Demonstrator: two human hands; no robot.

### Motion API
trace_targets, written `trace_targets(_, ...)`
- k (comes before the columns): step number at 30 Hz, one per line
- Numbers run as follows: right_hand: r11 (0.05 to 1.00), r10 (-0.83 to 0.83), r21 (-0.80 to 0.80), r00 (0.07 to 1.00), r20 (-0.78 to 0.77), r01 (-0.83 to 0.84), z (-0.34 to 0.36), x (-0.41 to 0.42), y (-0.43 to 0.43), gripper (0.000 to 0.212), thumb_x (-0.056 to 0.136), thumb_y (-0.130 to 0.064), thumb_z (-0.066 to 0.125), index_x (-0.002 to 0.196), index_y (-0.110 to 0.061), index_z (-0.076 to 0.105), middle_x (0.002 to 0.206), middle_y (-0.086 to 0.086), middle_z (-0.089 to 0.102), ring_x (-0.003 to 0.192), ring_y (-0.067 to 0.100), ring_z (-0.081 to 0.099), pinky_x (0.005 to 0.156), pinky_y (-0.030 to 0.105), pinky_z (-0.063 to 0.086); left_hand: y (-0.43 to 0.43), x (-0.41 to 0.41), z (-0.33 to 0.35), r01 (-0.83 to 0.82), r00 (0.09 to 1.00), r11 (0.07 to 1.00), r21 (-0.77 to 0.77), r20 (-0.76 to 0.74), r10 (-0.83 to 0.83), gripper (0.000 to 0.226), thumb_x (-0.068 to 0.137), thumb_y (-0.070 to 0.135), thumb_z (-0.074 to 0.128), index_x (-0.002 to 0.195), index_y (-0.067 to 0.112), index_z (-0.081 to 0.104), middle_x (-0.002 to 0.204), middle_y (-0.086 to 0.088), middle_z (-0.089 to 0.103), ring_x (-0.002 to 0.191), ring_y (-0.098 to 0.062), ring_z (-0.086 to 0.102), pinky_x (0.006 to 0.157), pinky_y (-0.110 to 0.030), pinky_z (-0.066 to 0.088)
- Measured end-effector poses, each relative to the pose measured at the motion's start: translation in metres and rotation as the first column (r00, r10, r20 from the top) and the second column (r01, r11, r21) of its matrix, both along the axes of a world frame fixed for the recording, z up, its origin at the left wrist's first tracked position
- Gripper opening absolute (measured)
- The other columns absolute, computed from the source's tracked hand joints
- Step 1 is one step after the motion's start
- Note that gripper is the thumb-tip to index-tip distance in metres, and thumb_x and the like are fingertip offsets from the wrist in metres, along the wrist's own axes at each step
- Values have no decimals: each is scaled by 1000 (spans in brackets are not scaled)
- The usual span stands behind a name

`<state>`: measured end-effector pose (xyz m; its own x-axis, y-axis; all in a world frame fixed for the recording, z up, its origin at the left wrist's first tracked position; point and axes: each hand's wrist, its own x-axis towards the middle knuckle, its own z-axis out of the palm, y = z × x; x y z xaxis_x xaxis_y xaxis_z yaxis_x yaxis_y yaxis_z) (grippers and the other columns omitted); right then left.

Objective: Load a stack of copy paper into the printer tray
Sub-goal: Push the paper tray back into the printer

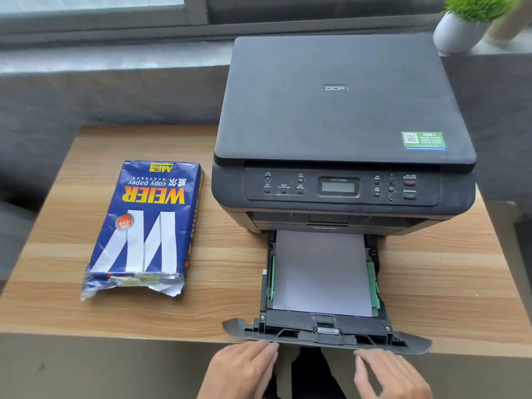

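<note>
A black printer stands on the right half of a wooden table. Its paper tray is pulled out toward me and holds a flat stack of white paper between green guides. My left hand and my right hand rest with flat fingers against the tray's front panel, one at each side. Neither hand holds anything. A blue pack of copy paper, torn open at its near end, lies on the table to the left of the printer.
A white pot with a green plant stands on the sill behind the printer at the right. A grey wall and a window ledge run along the back. The tray's front panel overhangs the table's near edge.
</note>
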<state>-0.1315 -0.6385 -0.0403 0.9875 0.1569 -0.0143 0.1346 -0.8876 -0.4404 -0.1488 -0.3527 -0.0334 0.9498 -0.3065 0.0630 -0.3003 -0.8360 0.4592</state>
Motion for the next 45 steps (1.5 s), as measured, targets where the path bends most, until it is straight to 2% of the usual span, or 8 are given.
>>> trace_targets(2, 999, 33, 0, 997, 68, -33, 6, 6, 4, 11, 75, -22, 66, 77, -24, 77, 74, -13, 72, 63, 5, 65, 73, 20, 45, 0, 8, -2, 22, 1000, 1000, 13, -18, -21, 10, 86, 32, 69, 92, 28, 75, 86, 14, 76, 74, -1, 69, 62, -18, 56)
trace_targets(8, 999, -21, -35, 993, 113, 25, -4, 31, 11, 21, 79, -21, 59, 86, -16, 78, 85, -3, 76, 76, 18, 70, 80, 23, 46, -5, 34, -7, 57, 998, 990, 125, -13, -56, 17, 97, 30, 55, 109, 23, 65, 94, 9, 68, 84, -12, 64, 75, -25, 53)
trace_targets(16, 988, 58, -142, 998, -8, -59, 3, 67, 14, 29, 81, -19, 59, 107, -12, 72, 99, -1, 73, 93, 17, 66, 95, 28, 44, -15, 63, -7, 9, 995, 976, 218, -98, 13, 35, 97, 35, 46, 127, 18, 51, 113, 2, 59, 106, -18, 56, 100, -35, 48)
trace_targets(19, 986, 47, -159, 998, -29, -51, 0, 81, 16, 31, 80, -14, 66, 110, -9, 70, 101, 3, 72, 95, 19, 66, 94, 35, 50, -18, 77, -8, -17, 993, 971, 237, -108, 44, 36, 96, 34, 44, 128, 18, 50, 116, 1, 60, 108, -20, 56, 101, -36, 47)
trace_targets(26, 975, 36, -221, 999, -22, -40, -8, 119, 25, 38, 81, -16, 60, 117, -7, 63, 107, 8, 68, 101, 25, 63, 94, 40, 49, -21, 116, -10, -43, 991, 959, 279, -108, 76, 37, 94, 31, 47, 127, 14, 52, 120, -3, 63, 113, -24, 56, 106, -38, 44)
trace_targets(33, 963, 16, -268, 1000, 17, -11, -6, 145, 32, 30, 74, -13, 63, 103, -7, 65, 90, 8, 64, 82, 28, 61, 81, 39, 49, -26, 141, -9, -90, 985, 956, 281, -118, 127, 31, 86, 26, 51, 114, 15, 59, 104, -4, 64, 100, -27, 57, 97, -36, 42)
trace_targets(40, 963, 5, -271, 1000, 2, -4, -7, 146, 34, 27, 75, -14, 61, 101, -10, 61, 88, 6, 60, 81, 27, 57, 78, 38, 48, -28, 137, -10, -110, 980, 962, 248, -132, 147, 45, 83, 28, 57, 126, 13, 54, 115, -4, 61, 108, -25, 54, 101, -32, 34)
trace_targets(45, 970, -13, -242, 997, -73, -5, -9, 145, 32, 39, 76, -18, 60, 114, -12, 56, 101, 6, 58, 95, 28, 55, 90, 39, 46, -26, 140, -10, -89, 977, 963, 253, -164, 133, 55, 80, 28, 61, 132, 11, 51, 121, -7, 59, 115, -28, 52, 107, -34, 36)
